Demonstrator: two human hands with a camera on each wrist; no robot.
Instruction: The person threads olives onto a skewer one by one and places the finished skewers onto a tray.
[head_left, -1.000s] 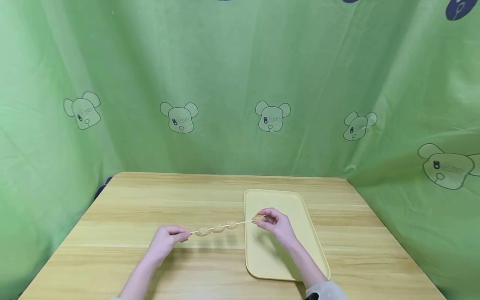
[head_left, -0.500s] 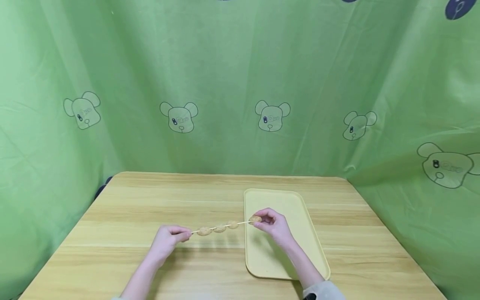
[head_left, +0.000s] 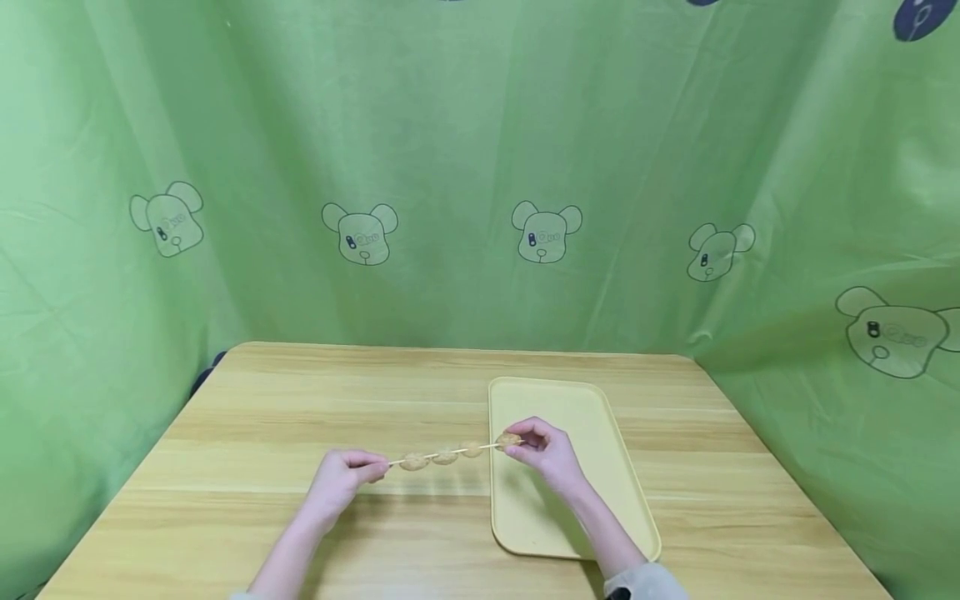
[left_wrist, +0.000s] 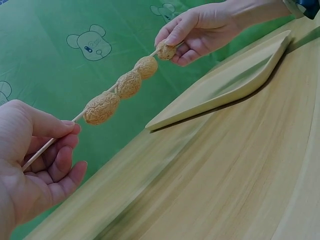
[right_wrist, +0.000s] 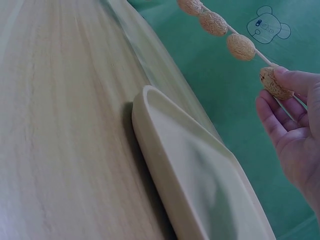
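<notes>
A thin wooden skewer (left_wrist: 80,116) carries several wrinkled tan balls (left_wrist: 102,107), held aslant above the table. My left hand (head_left: 336,485) pinches its bare lower end between thumb and fingers, and in the left wrist view the stick's end lies across the palm. My right hand (head_left: 553,457) pinches the end ball (right_wrist: 274,84) at the far end between thumb and fingers, above the tray. A stretch of bare stick separates this ball from its neighbour. How far the tip runs through the end ball is partly hidden by the fingers.
Below the right hand lies a pale yellow rectangular tray (head_left: 573,533) with a low raised rim. It sits on the right part of a wood-grain table (head_left: 225,467). Green curtains (head_left: 450,283) printed with bear heads hang behind and at both sides.
Left hand and skewer have shifted slightly right. The right hand, with its ball, has come slightly left, so the hands are a little closer together. Tray unmoved.
</notes>
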